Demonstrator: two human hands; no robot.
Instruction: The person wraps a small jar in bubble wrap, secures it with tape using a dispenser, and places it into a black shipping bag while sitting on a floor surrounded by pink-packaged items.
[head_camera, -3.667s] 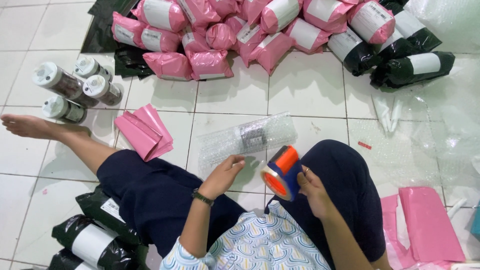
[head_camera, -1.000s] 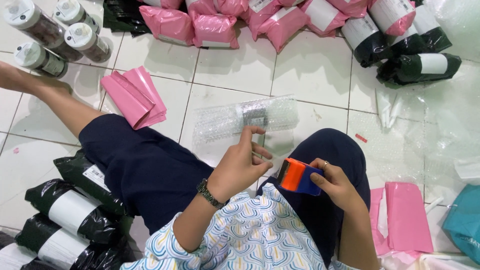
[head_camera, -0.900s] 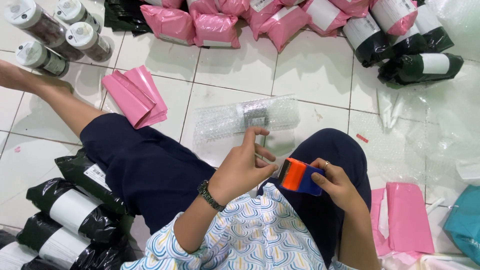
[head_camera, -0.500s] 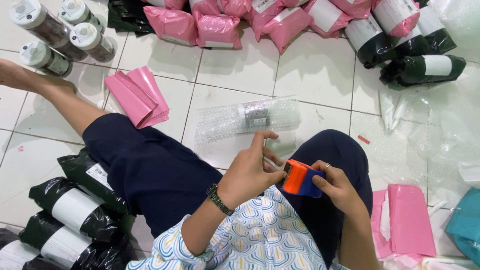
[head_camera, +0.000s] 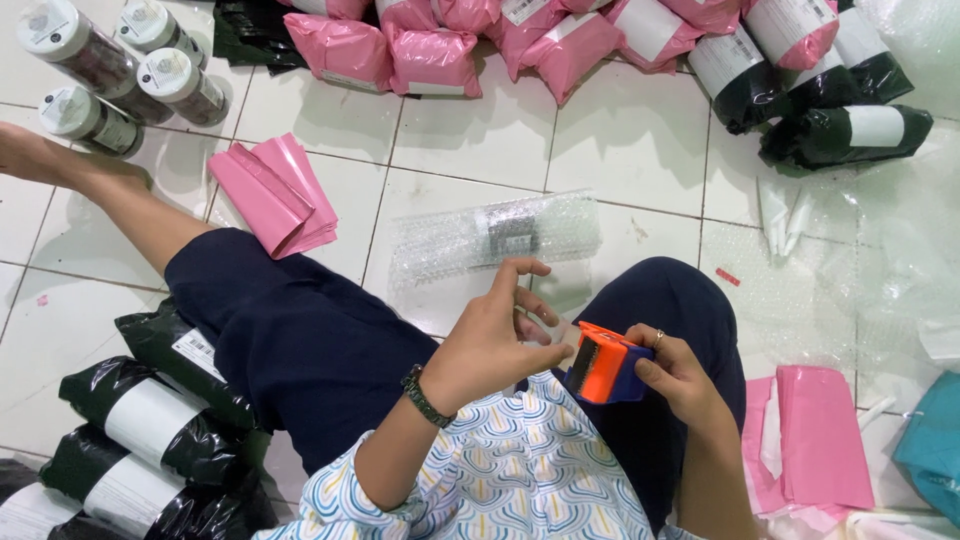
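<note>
White floor tiles (head_camera: 640, 130) are lying under a person whose right hand (head_camera: 680, 375) is gripping an orange-and-blue tape dispenser (head_camera: 603, 365) above the lap, light, rigid and probably best held by its body, while the open left hand (head_camera: 495, 340) is fingering its front edge beside a bubble-wrapped roll (head_camera: 495, 238).

Home packing floor: tiled, heaped pink parcels (head_camera: 430, 55).

Left hand (head_camera: 495, 340) now lifting off the bubble-wrapped bundle (head_camera: 495, 238), fingers spreading, thumb closing in on the orange tape dispenser (head_camera: 603, 364). Right hand (head_camera: 675, 375) having drawn the dispenser lower and nearer the lap than seconds ago. Bundle lying free on the floor.
</note>
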